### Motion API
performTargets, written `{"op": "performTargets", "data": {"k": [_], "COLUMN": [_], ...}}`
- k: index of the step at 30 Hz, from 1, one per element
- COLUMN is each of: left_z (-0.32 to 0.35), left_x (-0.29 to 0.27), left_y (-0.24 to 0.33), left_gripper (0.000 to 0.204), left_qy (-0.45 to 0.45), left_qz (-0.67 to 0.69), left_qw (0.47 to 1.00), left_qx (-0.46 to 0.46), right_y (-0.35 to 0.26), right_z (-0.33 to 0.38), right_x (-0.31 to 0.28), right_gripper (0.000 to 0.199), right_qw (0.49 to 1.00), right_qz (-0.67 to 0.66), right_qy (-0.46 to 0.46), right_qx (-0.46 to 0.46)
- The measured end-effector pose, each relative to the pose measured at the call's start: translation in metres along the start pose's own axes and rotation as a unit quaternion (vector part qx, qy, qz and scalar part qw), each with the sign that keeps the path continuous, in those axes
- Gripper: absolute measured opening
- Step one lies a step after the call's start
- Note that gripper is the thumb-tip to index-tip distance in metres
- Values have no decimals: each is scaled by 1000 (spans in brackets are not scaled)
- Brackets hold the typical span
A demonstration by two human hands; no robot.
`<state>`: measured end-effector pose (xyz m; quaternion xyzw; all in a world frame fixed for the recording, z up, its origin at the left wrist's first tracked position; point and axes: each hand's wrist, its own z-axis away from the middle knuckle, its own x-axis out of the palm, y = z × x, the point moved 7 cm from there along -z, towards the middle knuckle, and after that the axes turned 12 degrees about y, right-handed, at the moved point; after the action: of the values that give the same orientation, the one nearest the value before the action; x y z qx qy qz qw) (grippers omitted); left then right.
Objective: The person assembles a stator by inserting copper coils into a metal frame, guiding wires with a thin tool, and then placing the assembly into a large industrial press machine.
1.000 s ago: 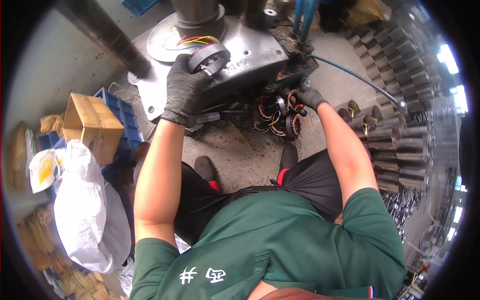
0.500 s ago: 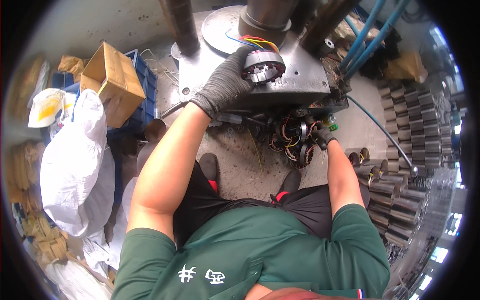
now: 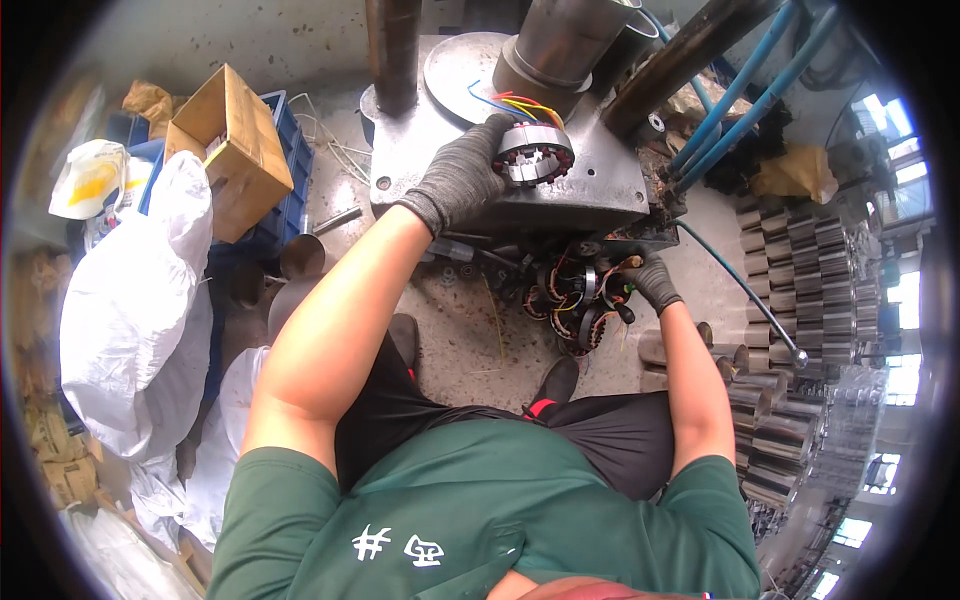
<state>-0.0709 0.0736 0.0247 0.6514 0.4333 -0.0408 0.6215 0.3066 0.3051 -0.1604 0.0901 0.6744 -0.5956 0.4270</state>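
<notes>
Two gloved hands are at work, well apart. Largest item: the grey steel press bed (image 3: 600,190), under and beyond the left hand, with a wide steel ram cylinder (image 3: 560,45) standing just past the fingers. Below and beside the right hand lies a heap of wound stators (image 3: 575,300) on the concrete floor; rows of steel sleeves (image 3: 800,280) stand further out to that hand's right. The left hand (image 3: 460,180) is closed around the side of one motor stator (image 3: 535,158), which rests on the bed with coloured leads trailing toward the ram. The right hand (image 3: 652,283) is curled onto the heap; its exact grip cannot be told. Judgement: one stator is positioned, not yet released; several in the heap remain unhandled.
</notes>
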Motion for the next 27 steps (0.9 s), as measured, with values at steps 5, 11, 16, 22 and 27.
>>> {"op": "performTargets", "data": {"k": [5, 11, 16, 22, 27], "left_z": [-1, -3, -4, -6, -3], "left_x": [7, 13, 17, 19, 17], "left_y": [-16, -13, -14, -9, -5], "left_gripper": [88, 103, 105, 99, 97], "left_qy": [-3, 3, 8, 14, 26], "left_qz": [55, 96, 89, 62, 137], "left_qw": [998, 992, 995, 998, 990], "left_qx": [-28, -80, -33, -18, 23], "right_y": [-165, -284, -322, -338, -331], "right_z": [45, 112, 116, 119, 90], "right_x": [-39, -43, -24, -9, 31], "right_gripper": [26, 34, 38, 37, 38], "right_qw": [990, 880, 883, 849, 904], "right_qz": [-137, -458, -317, -302, -196], "right_qy": [28, 6, 58, 107, 55], "right_qx": [-11, -125, -343, -419, -376]}}
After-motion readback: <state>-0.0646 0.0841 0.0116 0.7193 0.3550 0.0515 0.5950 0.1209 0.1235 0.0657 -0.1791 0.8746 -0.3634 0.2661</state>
